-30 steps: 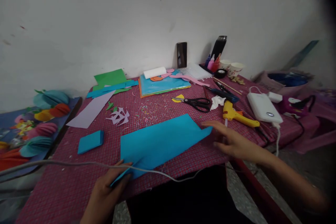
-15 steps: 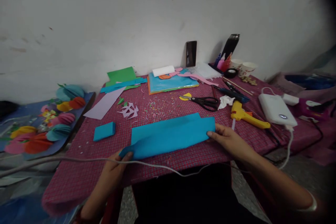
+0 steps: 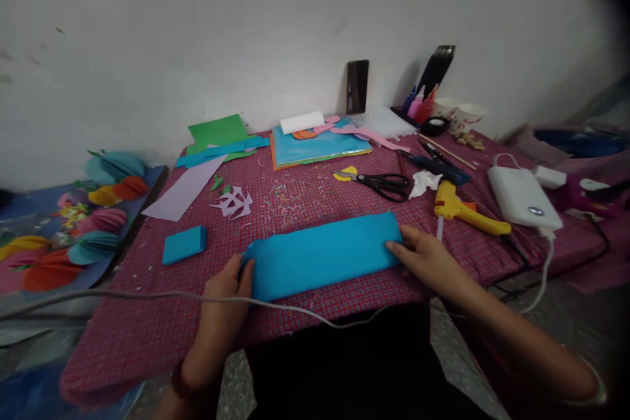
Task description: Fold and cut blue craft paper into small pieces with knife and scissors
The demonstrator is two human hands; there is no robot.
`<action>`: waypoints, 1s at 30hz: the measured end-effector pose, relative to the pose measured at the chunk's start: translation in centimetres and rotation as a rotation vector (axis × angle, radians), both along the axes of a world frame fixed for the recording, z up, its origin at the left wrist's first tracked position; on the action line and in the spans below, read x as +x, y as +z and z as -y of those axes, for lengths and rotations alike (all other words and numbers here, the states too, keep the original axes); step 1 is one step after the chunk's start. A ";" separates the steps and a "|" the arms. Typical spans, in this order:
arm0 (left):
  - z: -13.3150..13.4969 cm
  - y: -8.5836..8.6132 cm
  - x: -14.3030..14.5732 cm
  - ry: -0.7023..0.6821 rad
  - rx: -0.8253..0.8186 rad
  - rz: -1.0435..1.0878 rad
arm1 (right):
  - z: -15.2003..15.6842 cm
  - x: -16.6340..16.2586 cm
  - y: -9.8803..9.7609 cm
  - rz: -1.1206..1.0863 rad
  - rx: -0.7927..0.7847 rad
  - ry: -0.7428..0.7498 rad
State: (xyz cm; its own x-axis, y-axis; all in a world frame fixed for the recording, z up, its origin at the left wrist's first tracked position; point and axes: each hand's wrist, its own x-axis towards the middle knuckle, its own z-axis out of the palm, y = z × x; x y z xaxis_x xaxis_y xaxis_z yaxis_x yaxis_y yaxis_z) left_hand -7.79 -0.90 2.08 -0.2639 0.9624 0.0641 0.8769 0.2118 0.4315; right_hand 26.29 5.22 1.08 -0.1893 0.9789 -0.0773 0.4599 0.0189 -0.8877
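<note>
A blue paper sheet (image 3: 322,252), folded into a long strip, lies near the front edge of a table with a red checked cloth (image 3: 147,302). My left hand (image 3: 227,285) grips the strip's left end with curled fingers. My right hand (image 3: 427,259) pinches its right end, thumb on top. A thin grey cable (image 3: 147,296) runs across the cloth just below my left hand.
Black scissors (image 3: 386,184), a yellow glue gun (image 3: 462,209) and a white power bank (image 3: 522,197) lie to the right. A small folded blue piece (image 3: 184,244), lilac cutouts (image 3: 233,201) and stacked coloured sheets (image 3: 315,147) sit behind. Paper flowers (image 3: 93,223) lie off the table's left.
The sheet went from one loose diagonal fold to a narrow flat strip. My right hand moved in and took its right end; my left hand shifted up onto the left end.
</note>
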 end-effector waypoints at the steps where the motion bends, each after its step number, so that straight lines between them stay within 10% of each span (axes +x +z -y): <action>1: 0.5 0.1 0.2 0.003 -0.067 -0.068 | 0.1 0.1 -0.1 0.036 0.033 -0.005; 5: 2.2 0.1 0.6 0.091 -0.165 -0.185 | 0.4 0.1 -0.3 0.166 0.141 -0.034; 13: 0.2 0.2 0.1 0.110 0.190 0.261 | 0.6 -0.3 0.5 0.358 0.189 -0.024; 19: 0.5 1.6 -0.7 0.176 -0.017 0.563 | 0.5 -0.5 0.7 0.383 0.151 0.036; 30: 0.3 0.5 -0.5 -0.074 -0.116 -0.399 | -0.6 -0.6 1.2 0.562 0.132 0.042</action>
State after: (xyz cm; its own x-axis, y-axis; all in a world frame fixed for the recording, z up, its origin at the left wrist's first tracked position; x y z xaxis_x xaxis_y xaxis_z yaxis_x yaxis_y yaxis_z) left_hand -8.25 -1.18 2.56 -0.1699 0.9848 0.0370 0.9851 0.1687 0.0324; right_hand 25.68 5.83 2.23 -0.1931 0.9796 -0.0552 0.8566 0.1409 -0.4963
